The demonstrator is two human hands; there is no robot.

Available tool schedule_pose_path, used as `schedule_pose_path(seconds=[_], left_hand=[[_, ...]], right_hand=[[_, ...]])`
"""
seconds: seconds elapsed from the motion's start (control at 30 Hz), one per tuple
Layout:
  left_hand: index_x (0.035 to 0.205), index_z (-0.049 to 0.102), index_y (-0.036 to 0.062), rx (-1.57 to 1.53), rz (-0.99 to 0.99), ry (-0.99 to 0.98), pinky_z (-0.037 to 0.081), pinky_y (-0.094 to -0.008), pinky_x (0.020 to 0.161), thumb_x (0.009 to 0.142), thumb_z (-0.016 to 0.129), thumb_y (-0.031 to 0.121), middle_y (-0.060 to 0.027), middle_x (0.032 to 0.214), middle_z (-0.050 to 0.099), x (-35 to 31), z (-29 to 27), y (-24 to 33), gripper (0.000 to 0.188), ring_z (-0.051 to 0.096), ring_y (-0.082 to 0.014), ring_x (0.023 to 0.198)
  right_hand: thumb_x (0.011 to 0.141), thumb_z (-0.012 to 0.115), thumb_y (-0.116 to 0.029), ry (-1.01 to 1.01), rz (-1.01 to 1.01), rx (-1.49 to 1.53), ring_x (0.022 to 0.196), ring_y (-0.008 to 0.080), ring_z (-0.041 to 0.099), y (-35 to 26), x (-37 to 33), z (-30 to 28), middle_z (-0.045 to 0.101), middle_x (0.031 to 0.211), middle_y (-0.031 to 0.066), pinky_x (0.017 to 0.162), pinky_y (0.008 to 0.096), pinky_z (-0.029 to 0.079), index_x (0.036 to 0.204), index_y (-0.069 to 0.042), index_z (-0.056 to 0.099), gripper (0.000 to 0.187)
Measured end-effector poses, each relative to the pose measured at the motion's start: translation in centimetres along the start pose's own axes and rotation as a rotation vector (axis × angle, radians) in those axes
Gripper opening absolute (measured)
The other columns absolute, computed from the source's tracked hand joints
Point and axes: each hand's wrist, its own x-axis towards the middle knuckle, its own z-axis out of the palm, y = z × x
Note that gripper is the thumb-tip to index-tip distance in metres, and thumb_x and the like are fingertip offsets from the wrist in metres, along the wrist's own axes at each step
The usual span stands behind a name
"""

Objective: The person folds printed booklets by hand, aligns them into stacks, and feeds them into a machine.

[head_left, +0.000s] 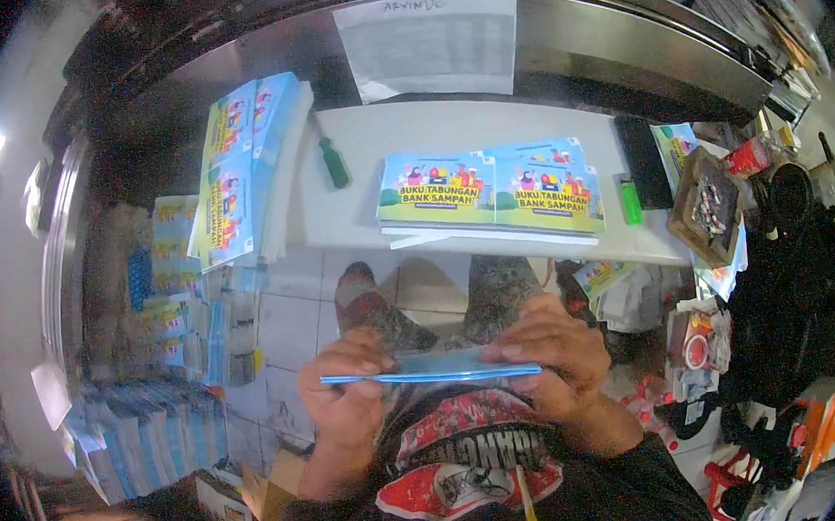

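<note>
Close to my chest I hold a thin blue-edged booklet [433,369] level, its long edge toward me. My left hand [345,393] grips its left end, thumb beneath and fingers on top. At the other end my right hand [555,353] pinches it the same way. Beyond, on the white tabletop [352,206], lies a low pile of printed sheets [486,194] with two colourful cover pictures side by side. A taller, fanned stack of like covers [248,166] stands at the table's left, beside a green-handled screwdriver [333,163].
On the table's right are a green lighter [630,200], a black oblong object [642,160] and a wooden ashtray [706,208] with cigarette butts. A metal rail bearing a white paper [429,48] runs behind. Bundles of blue booklets [148,437] stand at lower left.
</note>
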Motion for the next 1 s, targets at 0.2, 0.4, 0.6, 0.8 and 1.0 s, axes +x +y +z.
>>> schedule_pose_path(seconds=[0.2, 0.4, 0.6, 0.8, 1.0], left_hand=[[0.079, 0.064, 0.0041, 0.039, -0.012, -0.007, 0.041, -0.0403, 0.077, 0.072, 0.075, 0.013, -0.0109, 0.076, 0.064, -0.4, -0.2, -0.2, 0.016, 0.061, -0.0237, 0.073], [0.078, 0.064, 0.0048, 0.027, 0.018, -0.060, 0.041, -0.0389, 0.073, 0.072, 0.074, 0.012, -0.0107, 0.075, 0.064, -0.1, 0.6, 0.5, 0.014, 0.061, -0.0239, 0.072], [0.079, 0.065, 0.0041, 0.100, 0.078, -0.087, 0.042, -0.0381, 0.073, 0.071, 0.076, 0.015, -0.0103, 0.076, 0.065, 0.0, 0.3, 0.8, 0.017, 0.061, -0.0238, 0.072], [0.102, 0.060, 0.0017, 0.055, -0.247, -0.165, 0.041, -0.0391, 0.091, 0.075, 0.071, 0.021, -0.0141, 0.101, 0.062, 0.1, 1.0, 2.1, 0.035, 0.057, -0.0260, 0.099], [0.112, 0.055, -0.0018, 0.386, -0.578, -0.066, 0.046, -0.0293, 0.087, 0.089, 0.055, 0.009, -0.0097, 0.107, 0.061, 1.2, 0.6, 3.3, 0.025, 0.057, -0.0149, 0.097]], right_hand=[[0.079, 0.065, -0.025, 0.060, 0.066, 0.066, 0.072, 0.0244, 0.066, 0.0, -0.4, 0.2, 0.069, 0.078, 0.0109, 0.076, 0.0409, 0.042, 0.088, -0.006, 0.065, 0.021], [0.069, 0.071, -0.019, 0.058, 0.041, 0.132, 0.076, 0.0246, 0.066, 0.3, -0.6, -0.1, 0.070, 0.086, 0.0103, 0.077, 0.0397, 0.044, 0.088, -0.004, 0.067, 0.024], [0.071, 0.070, -0.019, 0.047, 0.030, 0.138, 0.077, 0.0251, 0.066, 0.5, -0.6, 0.0, 0.070, 0.084, 0.0110, 0.079, 0.0412, 0.043, 0.089, -0.004, 0.065, 0.024], [0.087, 0.056, -0.038, 0.279, 0.329, 0.339, 0.075, 0.0250, 0.063, 1.3, -1.6, 1.6, 0.065, 0.084, 0.0150, 0.077, 0.0422, 0.046, 0.095, -0.003, 0.058, 0.036], [0.091, 0.043, -0.050, 0.145, 0.899, 0.535, 0.106, 0.0260, 0.055, 3.5, -0.5, 0.7, 0.058, 0.113, 0.0177, 0.094, 0.0355, 0.042, 0.123, 0.004, 0.048, 0.063]])
